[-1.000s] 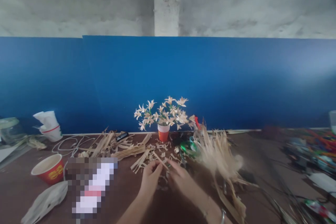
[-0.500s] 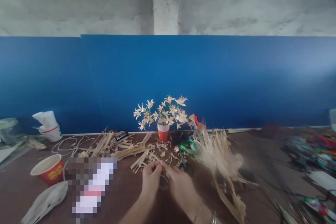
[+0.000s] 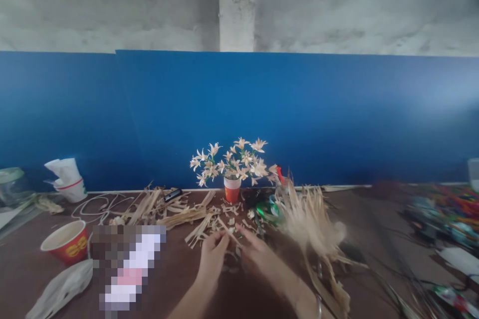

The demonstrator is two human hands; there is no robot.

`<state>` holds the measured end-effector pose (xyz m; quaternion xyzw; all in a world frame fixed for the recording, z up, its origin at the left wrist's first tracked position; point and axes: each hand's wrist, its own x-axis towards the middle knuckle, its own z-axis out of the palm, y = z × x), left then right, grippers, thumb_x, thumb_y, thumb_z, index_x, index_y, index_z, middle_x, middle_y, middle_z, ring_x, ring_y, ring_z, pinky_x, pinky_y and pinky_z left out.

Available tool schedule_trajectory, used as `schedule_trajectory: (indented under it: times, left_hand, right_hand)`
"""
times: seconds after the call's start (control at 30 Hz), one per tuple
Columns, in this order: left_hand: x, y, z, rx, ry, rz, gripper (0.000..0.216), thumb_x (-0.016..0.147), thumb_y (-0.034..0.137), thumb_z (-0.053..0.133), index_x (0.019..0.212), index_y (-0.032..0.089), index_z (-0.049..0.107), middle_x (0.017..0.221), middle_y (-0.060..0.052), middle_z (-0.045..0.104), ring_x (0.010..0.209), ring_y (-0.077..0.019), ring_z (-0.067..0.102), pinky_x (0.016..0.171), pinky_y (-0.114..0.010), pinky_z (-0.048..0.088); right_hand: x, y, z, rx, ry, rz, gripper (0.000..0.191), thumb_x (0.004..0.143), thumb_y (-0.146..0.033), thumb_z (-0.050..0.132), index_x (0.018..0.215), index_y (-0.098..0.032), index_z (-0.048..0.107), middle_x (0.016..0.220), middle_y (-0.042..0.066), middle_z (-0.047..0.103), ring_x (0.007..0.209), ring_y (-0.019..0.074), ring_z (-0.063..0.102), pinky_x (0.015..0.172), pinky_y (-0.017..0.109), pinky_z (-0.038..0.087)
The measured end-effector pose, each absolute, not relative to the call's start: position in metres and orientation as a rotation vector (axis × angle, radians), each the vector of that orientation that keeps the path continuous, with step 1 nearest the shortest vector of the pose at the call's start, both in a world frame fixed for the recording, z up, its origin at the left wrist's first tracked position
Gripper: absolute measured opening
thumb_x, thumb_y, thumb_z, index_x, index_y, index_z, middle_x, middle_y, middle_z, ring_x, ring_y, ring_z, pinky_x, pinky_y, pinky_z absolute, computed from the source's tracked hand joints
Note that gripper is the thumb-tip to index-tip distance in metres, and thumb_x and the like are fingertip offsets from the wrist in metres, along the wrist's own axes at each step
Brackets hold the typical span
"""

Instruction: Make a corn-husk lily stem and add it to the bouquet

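Left hand: my left hand [image 3: 212,255] is low in the centre of the view, fingers curled, fingertips pinching the near end of a straw strip [image 3: 225,228].
Right hand: my right hand [image 3: 257,254] lies just beside the left, fingers extended toward the same strip; I cannot tell whether it grips it.
Straw strip: a thin pale strip, slanting up and away from my fingertips, above the worktop [image 3: 179,279].
Near left: a red paper cup [image 3: 67,242] stands on the worktop, with a crumpled white bag [image 3: 62,289] nearer to me.
Around my hands: loose straw offcuts [image 3: 179,212] are scattered ahead and to the left; a bundle of straw [image 3: 312,219] lies to the right.
Further back: a small red cup of straw flowers [image 3: 232,167] stands upright near the blue board [image 3: 337,119].
Far left: a stack of white cups [image 3: 69,179] rests against the board.
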<state>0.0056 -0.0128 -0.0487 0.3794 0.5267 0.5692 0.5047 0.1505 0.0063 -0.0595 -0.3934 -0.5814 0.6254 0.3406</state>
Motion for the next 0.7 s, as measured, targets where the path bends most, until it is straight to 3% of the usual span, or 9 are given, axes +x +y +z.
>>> schedule_trajectory:
  times: [0.1, 0.17, 0.23, 0.3, 0.5, 0.7]
  left_hand:
    - [0.008, -0.015, -0.048, 0.984, 1.266, 1.369, 0.034, 0.062, 0.046, 0.063, 0.063, 0.013, 0.063, 0.050, 0.000, 0.057, 0.042, -0.0114, 0.051, 0.039, -0.020, 0.037]
    - [0.010, -0.016, -0.048, 0.999, 1.307, 1.402, 0.031, 0.062, 0.044, 0.062, 0.058, 0.013, 0.061, 0.047, 0.001, 0.054, 0.040, -0.0101, 0.048, 0.038, -0.019, 0.035]
    - [0.011, -0.016, -0.047, 0.977, 1.361, 1.448, 0.029, 0.063, 0.041, 0.061, 0.053, 0.014, 0.057, 0.044, 0.003, 0.051, 0.037, -0.0085, 0.043, 0.037, -0.019, 0.033]
    - [0.013, -0.016, -0.047, 0.949, 1.396, 1.488, 0.026, 0.064, 0.036, 0.060, 0.050, 0.015, 0.053, 0.042, 0.004, 0.047, 0.036, -0.0077, 0.041, 0.037, -0.019, 0.032]
    - [0.014, -0.015, -0.046, 0.903, 1.451, 1.517, 0.026, 0.064, 0.037, 0.057, 0.049, 0.015, 0.053, 0.043, 0.004, 0.048, 0.039, -0.0091, 0.042, 0.039, -0.019, 0.032]
    - [0.013, -0.011, -0.049, 0.947, 1.515, 1.475, 0.028, 0.063, 0.038, 0.057, 0.047, 0.016, 0.052, 0.043, 0.003, 0.048, 0.042, -0.0108, 0.044, 0.041, -0.021, 0.032]
  right_hand:
    - [0.145, -0.001, -0.054, -1.019, -1.506, 1.627, 0.053, 0.079, -0.037, 0.050, 0.130, -0.025, 0.043, 0.048, -0.005, 0.055, 0.039, 0.0109, 0.046, 0.042, 0.022, 0.041]
    - [0.144, -0.007, -0.044, -1.020, -1.639, 1.465, 0.045, 0.082, -0.035, 0.046, 0.124, -0.023, 0.051, 0.062, 0.000, 0.064, 0.054, 0.0156, 0.058, 0.055, 0.029, 0.049]
    - [0.143, -0.012, -0.035, -0.992, -1.824, 1.194, 0.040, 0.084, -0.025, 0.040, 0.121, -0.023, 0.054, 0.083, 0.005, 0.069, 0.079, 0.0197, 0.063, 0.074, 0.036, 0.050]
    - [0.142, -0.015, -0.031, -0.990, -1.993, 0.901, 0.046, 0.082, -0.013, 0.036, 0.124, -0.023, 0.051, 0.097, 0.007, 0.068, 0.091, 0.0202, 0.061, 0.083, 0.036, 0.047]
    - [0.137, -0.018, -0.037, -1.316, -2.346, 0.220, 0.067, 0.072, 0.000, 0.035, 0.133, -0.028, 0.037, 0.091, 0.009, 0.066, 0.072, 0.0190, 0.064, 0.064, 0.028, 0.051]
    - [0.133, -0.018, -0.039, -1.417, -2.421, 0.024, 0.067, 0.074, -0.001, 0.038, 0.135, -0.030, 0.033, 0.087, 0.007, 0.064, 0.064, 0.0155, 0.064, 0.054, 0.020, 0.045]
